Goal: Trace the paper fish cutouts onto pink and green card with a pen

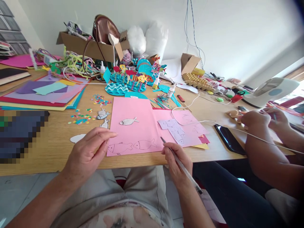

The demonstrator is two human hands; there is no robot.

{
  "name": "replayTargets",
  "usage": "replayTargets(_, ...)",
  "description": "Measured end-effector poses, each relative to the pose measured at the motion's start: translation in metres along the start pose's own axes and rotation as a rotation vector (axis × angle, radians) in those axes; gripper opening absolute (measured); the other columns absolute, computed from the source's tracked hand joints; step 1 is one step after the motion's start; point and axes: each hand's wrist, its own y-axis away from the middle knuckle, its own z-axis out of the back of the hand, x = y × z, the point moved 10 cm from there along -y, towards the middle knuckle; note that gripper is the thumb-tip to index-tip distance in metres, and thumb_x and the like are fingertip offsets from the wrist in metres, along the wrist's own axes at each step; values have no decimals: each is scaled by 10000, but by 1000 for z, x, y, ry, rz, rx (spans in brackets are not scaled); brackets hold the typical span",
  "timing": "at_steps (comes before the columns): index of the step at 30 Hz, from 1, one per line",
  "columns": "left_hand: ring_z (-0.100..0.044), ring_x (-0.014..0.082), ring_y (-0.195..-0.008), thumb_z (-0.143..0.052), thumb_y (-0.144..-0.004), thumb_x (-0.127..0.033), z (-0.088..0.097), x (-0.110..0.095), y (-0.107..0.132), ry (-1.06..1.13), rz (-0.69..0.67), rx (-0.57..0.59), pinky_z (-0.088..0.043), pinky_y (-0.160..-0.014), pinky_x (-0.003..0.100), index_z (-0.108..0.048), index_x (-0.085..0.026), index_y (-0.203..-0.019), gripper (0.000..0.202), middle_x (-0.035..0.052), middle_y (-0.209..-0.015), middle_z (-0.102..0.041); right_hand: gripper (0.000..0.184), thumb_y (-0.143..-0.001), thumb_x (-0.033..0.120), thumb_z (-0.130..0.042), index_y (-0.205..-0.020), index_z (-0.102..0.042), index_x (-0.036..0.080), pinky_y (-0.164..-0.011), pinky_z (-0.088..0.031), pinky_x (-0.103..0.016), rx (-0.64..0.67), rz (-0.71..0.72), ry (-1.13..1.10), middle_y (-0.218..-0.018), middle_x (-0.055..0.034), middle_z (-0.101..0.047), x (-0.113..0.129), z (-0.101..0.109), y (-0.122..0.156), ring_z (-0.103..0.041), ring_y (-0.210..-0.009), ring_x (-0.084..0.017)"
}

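Pen in hand beside a pink sheet of fish outlines

A pink sheet (135, 107) lies at the middle of the table's near edge, its lower side close to that edge. Two fish outlines (144, 145) are drawn side by side along the bottom of the sheet, heads toward the left; above them rests a grey fish cut-out (128, 121).

The right hand (178, 160) is closed around a pen (186, 172), whose tip points up and away, just beside the sheet's lower right corner. The left hand (91, 150) is at the sheet's left edge, thumb and forefinger drawn close; whether they meet, or touch the paper, cannot be told.

Just left of the sheet lie two more fish cut-outs (102, 114) and scattered paper dots (83, 117). To the right, lavender pieces (175, 131) with fish sketches overlap a second pink paper (193, 118), also pencilled or inked with faint shapes. A black phone (229, 139) lies farther along, near the table's near edge, and at the right edge of the table are another person's hands (276, 118).

Toward the far edge stand a white glue bottle (171, 91), its label print too small to read, and teal fish decorations (131, 79). Coloured sheets (42, 95) are stacked near the table's left end.
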Motion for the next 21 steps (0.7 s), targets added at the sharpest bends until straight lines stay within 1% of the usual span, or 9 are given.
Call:
replayTargets(4, -575, 158, -953, -442, -892, -131, 11, 17, 2, -55, 38, -10, -458, -850, 278, -542, -250, -1060, 229, 10, -1008, -588, 129, -870, 263, -509, -897, -622, 208, -605, -452, -252, -74, 13, 105, -661, -1, -629, -10, 16, 2, -592, -609, -140)
replayTargets(7, -583, 156, -929, -445, -890, -144, 11, 25, 1, -68, 49, 7, -466, -829, 277, -542, -250, -1060, 222, 15, -1001, -598, 132, -856, 280, -533, -894, -633, 202, -650, -465, -263, -98, 19, 220, -712, -18, -662, -17, 24, 4, -616, -651, -155)
replayTargets(10, -604, 147, -823, -440, -883, -169, 4, 25, -4, -88, 31, 56, -489, -738, 248, -561, -224, -1034, 202, 18, -909, -618, 138, -832, 285, -564, -908, -640, 197, -645, -480, -256, -104, 44, 299, -754, -28, -684, -23, 29, 5, -632, -654, -157)
replayTargets(12, -614, 150, -779, -435, -879, -200, -4, 22, -7, -100, 12, 95, -496, -701, 240, -577, -209, -1013, 195, 19, -854, -632, 152, -825, 293, -569, -916, -642, 196, -651, -489, -255, -140, 48, 315, -765, -27, -688, -26, 35, 5, -638, -654, -156)
replayTargets(15, -626, 164, -806, -416, -881, -226, -16, 17, -11, -98, -31, 136, -498, -728, 250, -593, -207, -988, 207, 27, -864, -653, 164, -834, 299, -552, -926, -639, 194, -664, -499, -255, -172, 33, 319, -770, -25, -689, -30, 42, 6, -644, -664, -156)
replayTargets(18, -624, 167, -852, -399, -883, -201, -26, 13, -14, -92, -95, 162, -490, -773, 254, -604, -206, -986, 229, 34, -900, -656, 157, -834, 290, -549, -930, -634, 201, -653, -511, -246, -122, 43, 344, -767, -19, -697, -32, 39, 4, -655, -661, -155)
replayTargets(21, -617, 181, -892, -409, -882, -220, -33, 18, -17, -92, -99, 197, -483, -816, 271, -612, -208, -1014, 241, 42, -940, -652, 165, -832, 292, -540, -946, -629, 211, -663, -520, -253, -122, 29, 354, -782, -22, -706, -33, 41, 2, -665, -686, -163)
